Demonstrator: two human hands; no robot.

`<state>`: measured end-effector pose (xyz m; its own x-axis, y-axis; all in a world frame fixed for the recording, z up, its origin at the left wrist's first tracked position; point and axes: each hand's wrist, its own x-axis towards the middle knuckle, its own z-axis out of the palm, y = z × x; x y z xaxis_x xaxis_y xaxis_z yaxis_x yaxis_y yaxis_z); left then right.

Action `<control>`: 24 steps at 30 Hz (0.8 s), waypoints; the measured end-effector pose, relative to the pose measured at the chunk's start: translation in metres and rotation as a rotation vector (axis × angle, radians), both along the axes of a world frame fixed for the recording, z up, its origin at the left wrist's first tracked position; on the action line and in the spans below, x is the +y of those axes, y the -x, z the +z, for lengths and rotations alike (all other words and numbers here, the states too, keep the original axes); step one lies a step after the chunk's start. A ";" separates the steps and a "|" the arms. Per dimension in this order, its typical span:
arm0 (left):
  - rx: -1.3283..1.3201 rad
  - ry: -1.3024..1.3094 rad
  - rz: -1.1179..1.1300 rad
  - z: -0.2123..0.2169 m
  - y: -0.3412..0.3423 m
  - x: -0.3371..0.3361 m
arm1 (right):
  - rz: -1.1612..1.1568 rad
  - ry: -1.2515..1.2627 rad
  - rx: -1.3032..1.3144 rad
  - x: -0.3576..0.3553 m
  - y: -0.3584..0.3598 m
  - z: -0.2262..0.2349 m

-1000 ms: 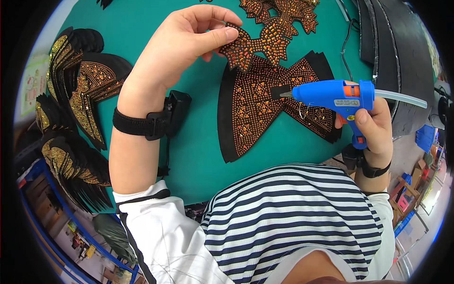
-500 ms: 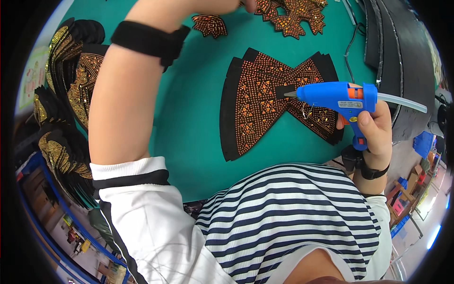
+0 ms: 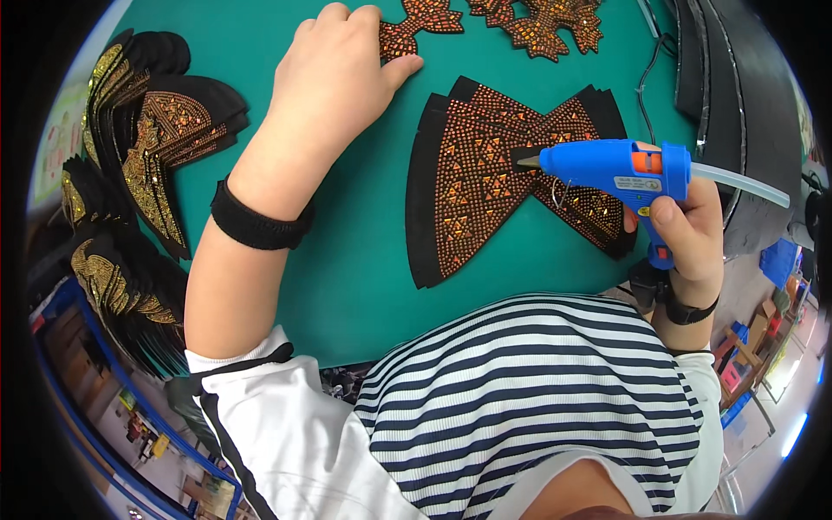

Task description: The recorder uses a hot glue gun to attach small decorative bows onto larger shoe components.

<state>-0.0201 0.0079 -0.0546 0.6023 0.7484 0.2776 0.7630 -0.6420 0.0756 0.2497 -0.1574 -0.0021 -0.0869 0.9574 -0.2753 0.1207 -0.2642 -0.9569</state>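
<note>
1. The large bow-shaped piece (image 3: pixel 481 186) lies flat on the green table (image 3: pixel 347 269), in front of the person; its studding looks finished, with plain black bands at its outer ends.
2. The blue glue gun (image 3: pixel 598 165) points its nozzle over the bow's middle; whether any glue is laid there cannot be told.
3. The right hand (image 3: pixel 689 230) is closed around the gun's handle.
4. A smaller studded piece (image 3: pixel 425 19) lies beyond, apart from the bow and not attached; the left hand (image 3: pixel 338 78) covers one end, fingers bent, thumb beside it; its grip is hidden.
5. Farther out sit another studded piece (image 3: pixel 550 26), gold-patterned black pieces (image 3: pixel 165 130) at left and black sheets (image 3: pixel 750 156) at right.
</note>
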 end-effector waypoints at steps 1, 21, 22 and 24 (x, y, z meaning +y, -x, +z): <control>0.001 0.051 0.044 0.001 -0.001 -0.001 | -0.014 -0.010 -0.007 0.000 0.001 0.000; -0.565 0.861 0.143 0.025 0.000 0.015 | -0.037 -0.030 -0.068 -0.002 0.005 0.008; -0.588 0.927 0.177 0.031 -0.003 0.013 | -0.038 -0.031 -0.070 -0.002 0.005 0.008; -0.580 0.888 0.188 0.034 -0.005 0.012 | -0.039 -0.032 -0.074 -0.003 0.005 0.007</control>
<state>-0.0147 0.0196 -0.0203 0.4081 0.8898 -0.2044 0.5413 -0.0555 0.8390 0.2451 -0.1601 0.0048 -0.0302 0.9681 -0.2487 0.1815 -0.2394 -0.9538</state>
